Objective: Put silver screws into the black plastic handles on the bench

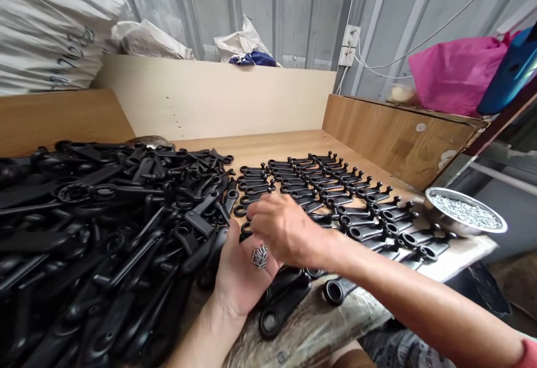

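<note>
Pile of black parts (104, 234) crowds in to the left of the left hand (242, 279), its nearest pieces just beside the thumb (231, 240). They lie jumbled on one another, so a nudge from that wrist could set some sliding. The left palm faces up with the thumb held apart; its other fingers are mostly hidden behind the right hand (283, 228). Small silver pieces (259, 258), screws by the look of them, lie loose in the palm, just below the right fingers (259, 211). Nothing closes over them, so a tilt of the palm or a knock from above might spill them into the gaps between the dark parts, where they would be awkward to find. The right fingers are curled and bunched together; I cannot tell whether they pinch anything. If they do, a poor hold on so small a piece could drop it.

To the right of those fingers, laid-out black parts (368, 235) lie in rows on the table (289, 141). The right forearm (403, 289) reaches across the nearer ones, and a dip of the elbow could shove them out of line. Farthest right of the fingers, a metal bowl (440, 221) of similar pieces sits by the table's corner; a bump there might tip it.
</note>
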Demonstrator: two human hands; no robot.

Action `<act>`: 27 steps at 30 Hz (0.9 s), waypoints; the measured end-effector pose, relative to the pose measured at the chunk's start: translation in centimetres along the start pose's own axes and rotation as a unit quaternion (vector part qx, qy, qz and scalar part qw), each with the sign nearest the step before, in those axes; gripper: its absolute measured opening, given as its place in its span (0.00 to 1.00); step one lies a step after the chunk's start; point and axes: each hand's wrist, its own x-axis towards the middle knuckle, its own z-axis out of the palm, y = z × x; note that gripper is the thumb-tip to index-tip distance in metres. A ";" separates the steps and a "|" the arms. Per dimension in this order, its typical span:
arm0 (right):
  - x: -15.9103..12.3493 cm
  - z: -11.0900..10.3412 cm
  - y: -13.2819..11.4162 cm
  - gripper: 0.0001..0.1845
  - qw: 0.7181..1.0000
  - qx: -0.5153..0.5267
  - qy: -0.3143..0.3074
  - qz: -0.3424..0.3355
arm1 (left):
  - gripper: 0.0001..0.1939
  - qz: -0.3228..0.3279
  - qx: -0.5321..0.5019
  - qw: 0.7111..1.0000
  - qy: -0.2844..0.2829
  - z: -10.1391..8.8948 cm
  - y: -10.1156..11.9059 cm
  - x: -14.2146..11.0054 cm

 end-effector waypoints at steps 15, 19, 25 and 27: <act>-7.0 -0.2 5.6 0.08 0.970 0.198 -0.031 0.134 | 0.43 0.134 0.012 0.989 0.068 1.0 2.0 -0.3; -6.7 0.6 4.3 0.08 0.970 0.215 -0.036 0.107 | 0.44 0.147 0.010 0.987 0.060 0.9 2.2 -0.3; -5.9 0.3 6.5 0.06 0.969 0.195 0.020 0.150 | 0.43 0.168 -0.005 0.985 0.050 0.9 2.7 -0.6; -5.7 0.0 8.1 0.06 0.966 0.183 0.040 0.181 | 0.43 0.184 -0.013 0.982 0.042 0.9 3.0 -0.7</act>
